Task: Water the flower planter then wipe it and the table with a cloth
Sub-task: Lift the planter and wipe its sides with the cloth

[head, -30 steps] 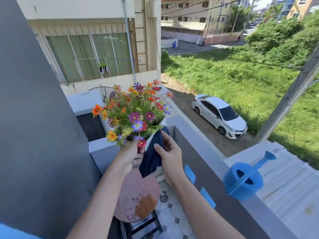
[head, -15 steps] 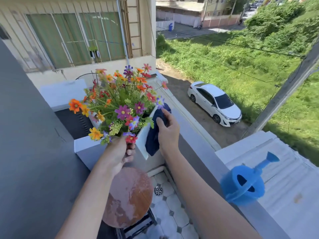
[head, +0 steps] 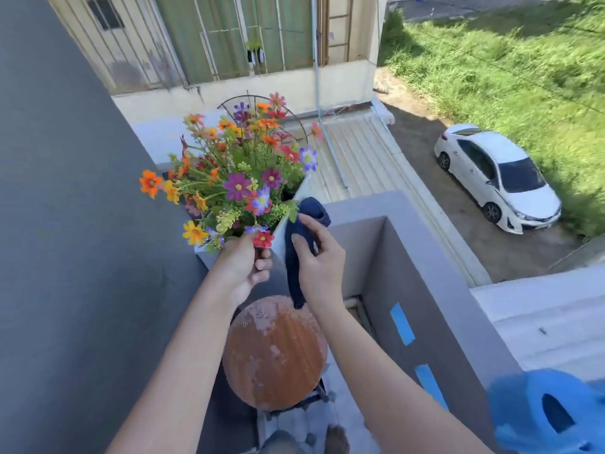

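Navy cloth (head: 302, 244) in right hand (head: 319, 260), pressed against white planter (head: 278, 237), left hand (head: 242, 267) gripping planter

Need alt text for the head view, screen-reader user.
A right hand presses a dark blue cloth against a white planter of colourful flowers, held by the left hand above a round rusty table.

No readable text, labels, brands or nos. anywhere. Car (head: 499, 176) plate too small/blurred to read. Blue tape strips (head: 402, 323) on balcony wall are blank. Watering can (head: 550, 417) and planter (head: 280, 235) show no markings.
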Demonstrator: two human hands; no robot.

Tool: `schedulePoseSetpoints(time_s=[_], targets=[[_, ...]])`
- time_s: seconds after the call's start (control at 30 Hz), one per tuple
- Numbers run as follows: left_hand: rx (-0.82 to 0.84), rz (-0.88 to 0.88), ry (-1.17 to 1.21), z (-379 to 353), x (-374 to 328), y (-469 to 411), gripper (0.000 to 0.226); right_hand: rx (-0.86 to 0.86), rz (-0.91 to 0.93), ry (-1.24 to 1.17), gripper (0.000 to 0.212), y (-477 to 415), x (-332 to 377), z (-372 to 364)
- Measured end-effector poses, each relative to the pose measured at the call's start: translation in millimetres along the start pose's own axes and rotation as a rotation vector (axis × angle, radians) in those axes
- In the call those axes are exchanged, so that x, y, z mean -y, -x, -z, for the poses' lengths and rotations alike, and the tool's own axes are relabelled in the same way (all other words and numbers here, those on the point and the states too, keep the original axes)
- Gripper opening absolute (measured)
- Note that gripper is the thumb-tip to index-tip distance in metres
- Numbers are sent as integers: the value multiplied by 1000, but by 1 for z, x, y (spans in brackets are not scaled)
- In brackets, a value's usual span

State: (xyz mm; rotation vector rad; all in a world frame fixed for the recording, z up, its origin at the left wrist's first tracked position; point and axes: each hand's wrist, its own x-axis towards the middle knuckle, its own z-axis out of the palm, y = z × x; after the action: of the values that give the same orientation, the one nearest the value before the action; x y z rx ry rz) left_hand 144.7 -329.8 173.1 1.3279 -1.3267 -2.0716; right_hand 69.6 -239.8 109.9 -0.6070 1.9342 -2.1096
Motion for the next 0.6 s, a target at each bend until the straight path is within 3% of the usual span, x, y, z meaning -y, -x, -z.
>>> schedulePoseSetpoints(time_s=[0.17,0.3,0.47,0.6], targets=[[-20,9,-52,15,6,-10,34,-88,-112,26,33,-61,-27,-13],[-96,31,-11,30,19,-21,35,-89,-180,64,31,-61,-56,-29],[-154,36,48,47,22,-52,39,111,-169,104,35,-10,-90,-58],[-187,66,11,73,38,-68,30,218,-253,104,34,6,-125,-70]])
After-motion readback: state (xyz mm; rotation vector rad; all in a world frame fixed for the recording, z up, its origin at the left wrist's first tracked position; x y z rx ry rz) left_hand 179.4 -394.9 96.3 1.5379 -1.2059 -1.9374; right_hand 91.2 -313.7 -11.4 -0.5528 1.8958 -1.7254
